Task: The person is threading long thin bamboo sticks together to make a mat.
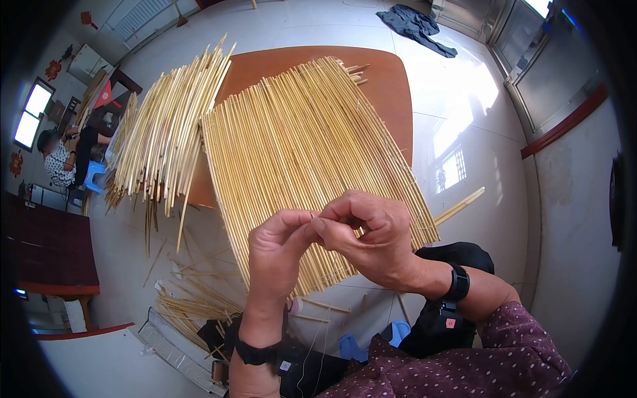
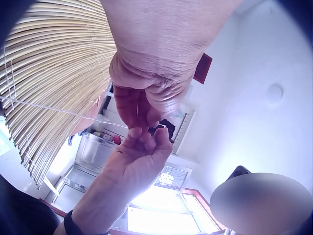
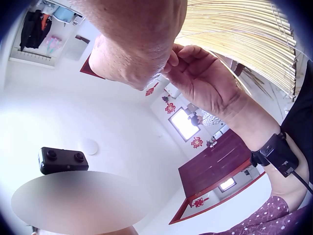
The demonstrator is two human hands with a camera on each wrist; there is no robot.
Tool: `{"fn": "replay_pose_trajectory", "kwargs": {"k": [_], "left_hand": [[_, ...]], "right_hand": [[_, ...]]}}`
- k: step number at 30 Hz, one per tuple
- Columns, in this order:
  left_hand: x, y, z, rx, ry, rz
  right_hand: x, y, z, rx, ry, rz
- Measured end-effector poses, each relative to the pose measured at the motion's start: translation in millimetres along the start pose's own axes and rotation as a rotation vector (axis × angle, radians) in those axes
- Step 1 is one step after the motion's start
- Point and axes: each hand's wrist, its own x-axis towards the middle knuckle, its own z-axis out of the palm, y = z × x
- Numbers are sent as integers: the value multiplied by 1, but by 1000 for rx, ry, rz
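My left hand (image 1: 275,249) and right hand (image 1: 375,232) meet fingertip to fingertip above a mat of tied reed stalks (image 1: 298,159). In the left wrist view a thin shiny needle (image 2: 137,108) shows among the left fingers, mostly hidden. A white thread (image 2: 58,110) runs from the mat's side to the fingertips, where the right hand's thumb and index finger pinch it. The same thread (image 3: 220,35) crosses in front of the mat in the right wrist view. The mat lies slanted on a brown table, its near edge below the hands.
Loose reed stalks (image 1: 169,126) are piled left of the mat on the brown table (image 1: 381,86). More stalks (image 1: 189,308) lie on the floor at lower left. A blue stool (image 1: 391,331) is near the knees. Another person (image 1: 63,159) sits far left; dark clothing (image 1: 415,28) lies on the floor.
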Motion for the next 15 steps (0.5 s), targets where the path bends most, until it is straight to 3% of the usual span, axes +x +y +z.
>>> {"fn": "replay_pose_trajectory", "kwargs": {"k": [15], "left_hand": [[0, 1, 2, 13, -9, 5]], "right_hand": [[-1, 2, 2, 69, 5, 53]]}}
